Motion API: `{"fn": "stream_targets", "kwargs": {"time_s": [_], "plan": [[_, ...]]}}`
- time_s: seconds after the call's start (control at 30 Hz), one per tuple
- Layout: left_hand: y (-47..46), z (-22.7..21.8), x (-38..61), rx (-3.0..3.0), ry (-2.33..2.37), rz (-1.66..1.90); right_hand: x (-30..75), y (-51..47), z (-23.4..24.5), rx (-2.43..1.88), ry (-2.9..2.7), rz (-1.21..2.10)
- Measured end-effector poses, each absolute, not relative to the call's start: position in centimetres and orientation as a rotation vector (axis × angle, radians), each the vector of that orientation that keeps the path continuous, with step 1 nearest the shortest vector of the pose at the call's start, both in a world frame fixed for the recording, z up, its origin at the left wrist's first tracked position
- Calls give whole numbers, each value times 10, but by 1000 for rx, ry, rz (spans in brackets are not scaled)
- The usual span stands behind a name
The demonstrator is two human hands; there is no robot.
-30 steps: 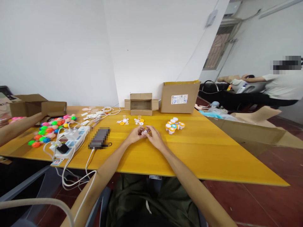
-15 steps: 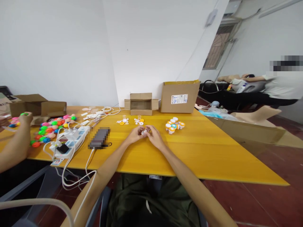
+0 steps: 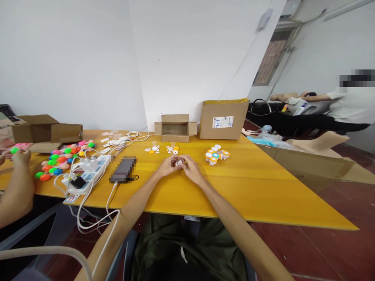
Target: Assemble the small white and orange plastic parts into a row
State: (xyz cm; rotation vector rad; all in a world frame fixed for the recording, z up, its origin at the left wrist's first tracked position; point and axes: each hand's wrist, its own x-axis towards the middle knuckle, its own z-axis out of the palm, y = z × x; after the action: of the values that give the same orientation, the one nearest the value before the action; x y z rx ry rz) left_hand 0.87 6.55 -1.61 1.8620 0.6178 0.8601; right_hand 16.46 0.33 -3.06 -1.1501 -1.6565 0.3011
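Observation:
My left hand (image 3: pixel 168 165) and my right hand (image 3: pixel 190 168) meet above the middle of the table. Between their fingertips they grip a small white-and-clear piece (image 3: pixel 178 162), mostly covered by the fingers. Beyond my hands lie two little groups of small white parts (image 3: pixel 169 149), with an orange ring (image 3: pixel 151 152) and a clear cup (image 3: pixel 154 144) among them. Right of my hands stands a cluster of small clear cups with orange, white and teal lids (image 3: pixel 215 155).
An open cardboard box (image 3: pixel 175 130) and a closed carton (image 3: pixel 223 121) stand along the wall. At left are a phone (image 3: pixel 124 169), a power strip (image 3: pixel 88 175) with looping cables, and colourful balls (image 3: pixel 63 159). A co-worker's hand (image 3: pixel 22 154) holds a green ball piece.
My hands stay in place, with the fingers shifting slightly around the small piece. At far left the co-worker's hand has moved left and down with the green ball piece.

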Motion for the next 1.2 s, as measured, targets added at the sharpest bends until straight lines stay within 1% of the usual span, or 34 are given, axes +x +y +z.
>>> {"fn": "stream_targets", "kwargs": {"time_s": [0.27, 0.53, 0.67, 0.9, 1.07, 1.2], "plan": [[65, -16, 9, 1850, 619, 896, 166, 2, -33, -1259, -1623, 245], [69, -19, 8, 1889, 658, 879, 166, 1, -33, -1150, -1703, 249], [68, -19, 9, 1867, 658, 896, 166, 0, -32, -1237, -1656, 249], [70, -16, 6, 1782, 701, 914, 171, 7, -34, -1296, -1548, 442], [76, -12, 2, 1643, 679, 936, 174, 11, -37, -1210, -1468, 624], [76, -14, 2, 1650, 655, 896, 175, 12, -38, -1169, -1433, 715]]}}
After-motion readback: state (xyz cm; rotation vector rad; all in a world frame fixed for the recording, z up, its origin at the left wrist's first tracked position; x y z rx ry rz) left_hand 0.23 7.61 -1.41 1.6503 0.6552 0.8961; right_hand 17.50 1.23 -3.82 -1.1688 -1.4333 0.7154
